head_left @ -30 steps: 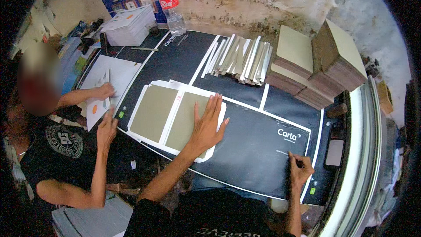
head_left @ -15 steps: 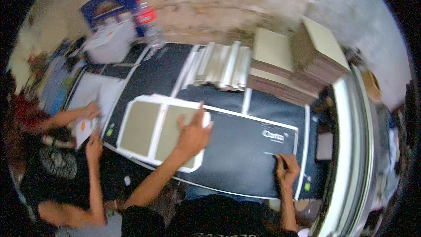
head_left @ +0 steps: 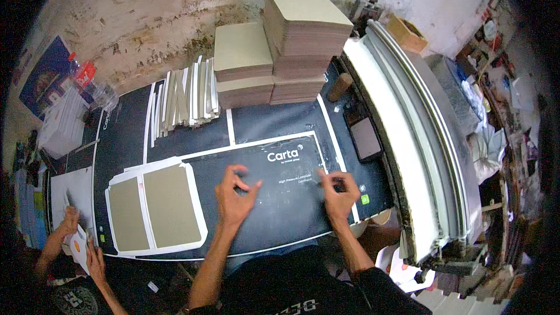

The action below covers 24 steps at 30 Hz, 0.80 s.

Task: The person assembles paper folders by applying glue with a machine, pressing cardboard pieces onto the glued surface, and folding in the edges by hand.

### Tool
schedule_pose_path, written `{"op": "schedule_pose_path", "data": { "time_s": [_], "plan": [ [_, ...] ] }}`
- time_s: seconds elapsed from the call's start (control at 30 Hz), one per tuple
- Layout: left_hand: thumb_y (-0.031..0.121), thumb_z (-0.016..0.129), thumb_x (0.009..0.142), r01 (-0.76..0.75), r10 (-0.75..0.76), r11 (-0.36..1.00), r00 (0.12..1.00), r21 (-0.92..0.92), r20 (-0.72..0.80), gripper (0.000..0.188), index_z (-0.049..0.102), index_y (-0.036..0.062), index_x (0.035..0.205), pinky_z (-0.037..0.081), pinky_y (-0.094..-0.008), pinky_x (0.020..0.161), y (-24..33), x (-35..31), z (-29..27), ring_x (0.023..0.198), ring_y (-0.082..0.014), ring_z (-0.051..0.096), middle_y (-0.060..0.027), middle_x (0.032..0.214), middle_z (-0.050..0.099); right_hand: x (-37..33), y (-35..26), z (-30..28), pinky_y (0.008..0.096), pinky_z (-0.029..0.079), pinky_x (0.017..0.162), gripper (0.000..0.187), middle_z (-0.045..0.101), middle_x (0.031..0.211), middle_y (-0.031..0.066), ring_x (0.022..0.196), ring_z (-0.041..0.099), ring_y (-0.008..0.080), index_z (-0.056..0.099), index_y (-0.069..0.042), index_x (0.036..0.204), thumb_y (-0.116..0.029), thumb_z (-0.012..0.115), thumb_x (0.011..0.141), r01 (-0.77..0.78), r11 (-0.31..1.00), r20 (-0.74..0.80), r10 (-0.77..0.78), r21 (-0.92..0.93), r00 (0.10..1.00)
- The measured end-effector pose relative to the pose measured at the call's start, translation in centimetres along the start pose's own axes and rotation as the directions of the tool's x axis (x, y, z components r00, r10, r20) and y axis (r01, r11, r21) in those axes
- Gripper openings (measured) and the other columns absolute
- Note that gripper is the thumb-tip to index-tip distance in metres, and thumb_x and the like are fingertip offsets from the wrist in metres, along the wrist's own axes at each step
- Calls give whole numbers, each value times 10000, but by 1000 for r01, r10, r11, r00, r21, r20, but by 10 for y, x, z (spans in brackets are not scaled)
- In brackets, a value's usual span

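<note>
Over the black table mat [head_left: 268, 216], my left hand [head_left: 233, 198] hovers with thumb and fingers apart, bent and holding nothing. To its left lies a white cover sheet [head_left: 201, 221] bearing two grey-beige board panels [head_left: 173, 205] side by side, a white strip between them. My right hand [head_left: 340, 198] is above the mat's right part, beside a white line. Its fingers curl toward the thumb in a pinch; anything between the tips is too small to make out.
Stacks of cut board [head_left: 306, 29] stand at the back, next to a bundle of pale strips [head_left: 185, 96]. A dark-framed phone-like slab [head_left: 364, 137] lies right, before a long machine with a bright white surface [head_left: 396, 134]. A co-worker's hands [head_left: 93, 259] hold a white printed piece at left.
The view has swung to the right. My left hand has come off the board panels and moved right over the bare mat. My right hand's fingers have turned from pointing down to pointing up.
</note>
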State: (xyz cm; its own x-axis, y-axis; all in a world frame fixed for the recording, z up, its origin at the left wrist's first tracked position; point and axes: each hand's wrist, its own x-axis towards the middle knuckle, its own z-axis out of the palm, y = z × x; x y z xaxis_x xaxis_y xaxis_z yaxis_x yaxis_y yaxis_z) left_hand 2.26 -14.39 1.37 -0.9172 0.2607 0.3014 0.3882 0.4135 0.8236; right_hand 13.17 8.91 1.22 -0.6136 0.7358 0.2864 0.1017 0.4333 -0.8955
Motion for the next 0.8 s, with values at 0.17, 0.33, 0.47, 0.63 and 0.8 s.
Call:
{"op": "schedule_pose_path", "data": {
  "time_s": [0.17, 0.33, 0.47, 0.63, 0.8],
  "plan": [
    [20, 726, 885, 279, -278, 894, 959, -349, 54, 419, 524, 14, 1252, 539, -269, 694, 7, -9, 24, 643, -110, 673, -11, 610, 602, 33, 53, -37, 341, 471, 1004, 619, 558, 1353, 218, 1163, 580, 219, 388, 121, 1467, -221, 643, 1018, -181, 959, -308, 243, 217, 920],
    [11, 703, 914, 7, -38, 950, 995, -312, -96, 417, 501, 26, 1277, 540, -286, 810, -3, -6, 30, 817, -139, 682, -59, 792, 653, 73, 44, -39, 308, 481, 968, 554, 661, 1178, 185, 1070, 617, 203, 483, 168, 1360, -242, 641, 1023, -191, 954, -236, 246, 231, 940],
    [39, 718, 917, -20, 45, 940, 997, -342, 65, 394, 533, 34, 1265, 528, -325, 917, 15, 0, 37, 964, -165, 671, -89, 916, 670, 89, 77, -47, 299, 521, 851, 428, 701, 1061, 146, 953, 644, 182, 626, 148, 1206, -218, 691, 994, -118, 973, -359, 184, 198, 915],
    [136, 758, 912, 237, -22, 786, 934, -571, 357, 406, 587, 13, 1259, 543, -336, 956, 10, -4, 51, 1028, -165, 686, -123, 1069, 701, 74, 41, -17, 277, 549, 732, 390, 725, 1032, 138, 886, 656, 151, 649, 117, 1202, -180, 731, 963, -117, 940, -276, 210, 320, 938],
    [494, 918, 707, 674, -244, 476, 718, -565, 651, 1064, 398, -59, 1453, 482, -372, 1046, 62, -8, 117, 1154, -289, 637, -207, 1293, 605, 24, 24, -35, 275, 545, 717, 313, 700, 1052, 99, 870, 653, 139, 654, 70, 1215, -180, 635, 1029, -128, 926, -90, 170, 354, 981]
  ]
}}
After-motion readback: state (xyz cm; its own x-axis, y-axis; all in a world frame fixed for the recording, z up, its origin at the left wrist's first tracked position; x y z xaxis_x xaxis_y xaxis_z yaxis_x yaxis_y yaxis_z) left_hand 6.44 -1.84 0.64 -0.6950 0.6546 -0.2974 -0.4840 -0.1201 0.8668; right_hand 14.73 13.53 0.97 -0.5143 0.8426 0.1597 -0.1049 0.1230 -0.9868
